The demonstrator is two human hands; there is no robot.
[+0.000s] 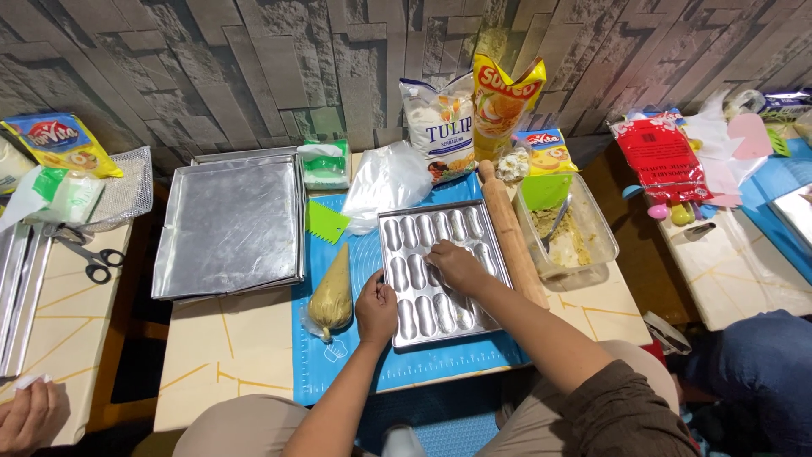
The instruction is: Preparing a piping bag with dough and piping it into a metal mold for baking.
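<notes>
- Right hand (457,264) is laid fingers-down in the mould (442,271) cavities, w/ nothing gripped; cavities appear to be getting rubbed/greased.
- Left hand (376,311) is closed on mould's near-left edge, steadying it.
- Mould sits mid-mat (338,372), by rolling pin (512,233).
- Next: remaining cavities need covering; piping bag (331,294) lies left.
- Both forearms are angled in from below.

We see a silver mould tray (440,271) with rows of shiny oval hollows on a blue mat (440,368) printed with white ruler marks. The bench (224,355) is cream with thin yellow lines. The piping bag (331,292) holds tan dough, the scraper (326,222) is bright green, the rolling pin (512,233) pale wood, and the wall (211,68) patterned grey stone.
</notes>
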